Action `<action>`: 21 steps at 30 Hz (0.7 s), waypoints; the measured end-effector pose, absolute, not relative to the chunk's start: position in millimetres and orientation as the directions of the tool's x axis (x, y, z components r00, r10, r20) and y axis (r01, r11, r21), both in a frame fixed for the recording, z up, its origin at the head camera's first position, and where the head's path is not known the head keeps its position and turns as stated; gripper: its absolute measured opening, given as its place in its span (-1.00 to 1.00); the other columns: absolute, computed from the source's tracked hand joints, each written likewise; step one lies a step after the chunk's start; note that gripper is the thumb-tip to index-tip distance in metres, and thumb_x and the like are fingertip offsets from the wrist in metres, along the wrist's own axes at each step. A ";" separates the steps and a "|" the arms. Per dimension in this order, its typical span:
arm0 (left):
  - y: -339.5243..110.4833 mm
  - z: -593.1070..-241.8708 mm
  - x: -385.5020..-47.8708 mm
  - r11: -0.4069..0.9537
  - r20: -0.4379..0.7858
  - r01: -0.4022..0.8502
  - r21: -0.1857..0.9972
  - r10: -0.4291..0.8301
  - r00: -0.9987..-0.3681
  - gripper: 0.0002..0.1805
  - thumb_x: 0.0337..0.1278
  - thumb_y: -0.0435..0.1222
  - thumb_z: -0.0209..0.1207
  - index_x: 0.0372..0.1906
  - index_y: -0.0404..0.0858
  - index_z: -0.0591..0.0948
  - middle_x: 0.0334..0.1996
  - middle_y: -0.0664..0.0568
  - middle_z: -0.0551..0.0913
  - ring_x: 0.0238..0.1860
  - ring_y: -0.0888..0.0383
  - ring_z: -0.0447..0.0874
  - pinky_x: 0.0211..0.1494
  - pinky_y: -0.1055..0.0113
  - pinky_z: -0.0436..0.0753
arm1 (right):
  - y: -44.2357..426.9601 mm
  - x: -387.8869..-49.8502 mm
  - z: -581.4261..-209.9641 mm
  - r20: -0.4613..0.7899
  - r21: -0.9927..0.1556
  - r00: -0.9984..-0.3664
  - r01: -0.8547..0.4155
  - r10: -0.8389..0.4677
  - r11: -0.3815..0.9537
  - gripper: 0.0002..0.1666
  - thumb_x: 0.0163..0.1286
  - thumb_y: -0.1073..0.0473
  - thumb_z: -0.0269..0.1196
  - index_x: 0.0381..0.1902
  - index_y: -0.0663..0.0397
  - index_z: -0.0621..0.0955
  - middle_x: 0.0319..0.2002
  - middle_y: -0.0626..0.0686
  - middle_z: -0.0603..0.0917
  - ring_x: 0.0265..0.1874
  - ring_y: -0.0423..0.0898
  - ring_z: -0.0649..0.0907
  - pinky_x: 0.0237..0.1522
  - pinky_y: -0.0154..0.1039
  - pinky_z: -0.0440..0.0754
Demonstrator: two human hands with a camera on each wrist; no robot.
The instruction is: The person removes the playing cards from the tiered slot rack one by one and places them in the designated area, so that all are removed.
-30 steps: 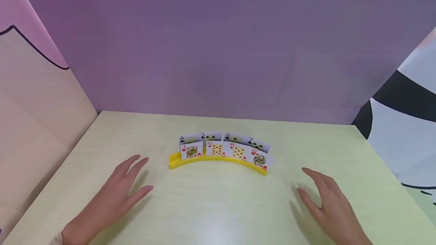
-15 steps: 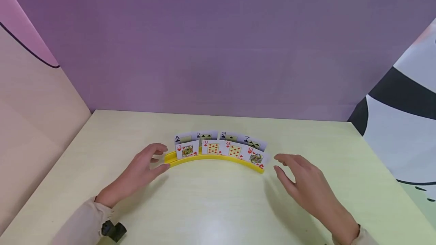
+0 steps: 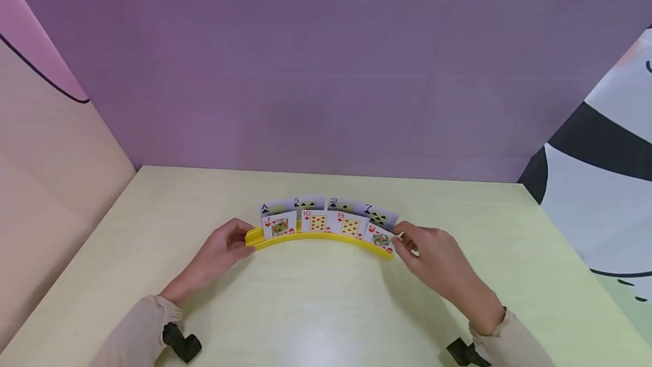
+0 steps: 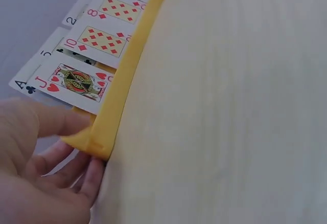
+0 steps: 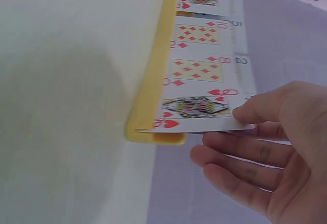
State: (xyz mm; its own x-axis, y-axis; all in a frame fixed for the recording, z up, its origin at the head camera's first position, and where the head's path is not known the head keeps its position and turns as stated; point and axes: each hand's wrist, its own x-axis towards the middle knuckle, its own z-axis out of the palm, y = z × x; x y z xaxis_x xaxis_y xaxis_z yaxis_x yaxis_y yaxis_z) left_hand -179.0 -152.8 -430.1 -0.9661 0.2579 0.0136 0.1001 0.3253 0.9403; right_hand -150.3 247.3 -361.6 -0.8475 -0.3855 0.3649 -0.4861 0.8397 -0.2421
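Facing you, a purple wall [image 3: 326, 72] rises behind the far edge of a pale, wood-look table [image 3: 316, 299]. To your left is a beige panel [image 3: 51, 157], its pink patch [image 3: 30, 27] edged by 1 curved black line [image 3: 43, 75]. To your right, a white panel [image 3: 601, 214] carries a broad black band [image 3: 606, 141] and, lower, 2 small black marks [image 3: 626, 282] on pale green [image 3: 623, 313].

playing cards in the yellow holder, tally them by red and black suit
Red: 4 (jack of hearts, 10 of diamonds, 8 of diamonds, queen of hearts)
Black: 4 (black ace, black 5, black 2, black 7)
Total: 8 cards visible
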 end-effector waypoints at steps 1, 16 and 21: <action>-152.4 -432.3 -179.5 0.316 0.024 0.104 0.943 0.246 -0.969 -0.67 0.23 -0.52 0.19 0.08 -0.44 0.47 0.05 -0.25 0.56 -0.02 -0.05 0.61 -0.02 0.43 0.66 | 247.7 -151.0 -363.6 0.356 -0.257 -0.853 -0.483 -0.383 0.837 -0.92 0.33 0.26 0.30 -0.22 0.09 0.68 -0.51 -0.22 0.68 -0.55 -0.36 0.61 -0.53 -0.35 0.54; -142.7 -450.4 -175.6 0.332 0.133 0.162 0.929 0.108 -0.985 -0.71 0.16 -0.54 0.27 -0.03 -0.36 0.54 0.03 -0.17 0.59 0.02 -0.04 0.66 0.10 0.37 0.66 | 257.1 -153.1 -360.5 0.340 -0.358 -0.880 -0.447 -0.332 0.820 -0.87 0.35 0.33 0.29 -0.16 0.12 0.71 -0.41 -0.07 0.75 -0.47 -0.19 0.70 -0.39 -0.17 0.70; -143.2 -452.8 -175.9 0.340 0.148 0.174 0.924 0.100 -0.984 -0.70 0.15 -0.55 0.28 -0.02 -0.37 0.55 0.02 -0.18 0.60 0.01 -0.05 0.66 0.09 0.38 0.66 | 260.0 -155.4 -362.0 0.359 -0.357 -0.863 -0.478 -0.354 0.802 -0.86 0.31 0.36 0.29 -0.18 0.14 0.71 -0.41 -0.06 0.76 -0.48 -0.21 0.69 -0.41 -0.21 0.70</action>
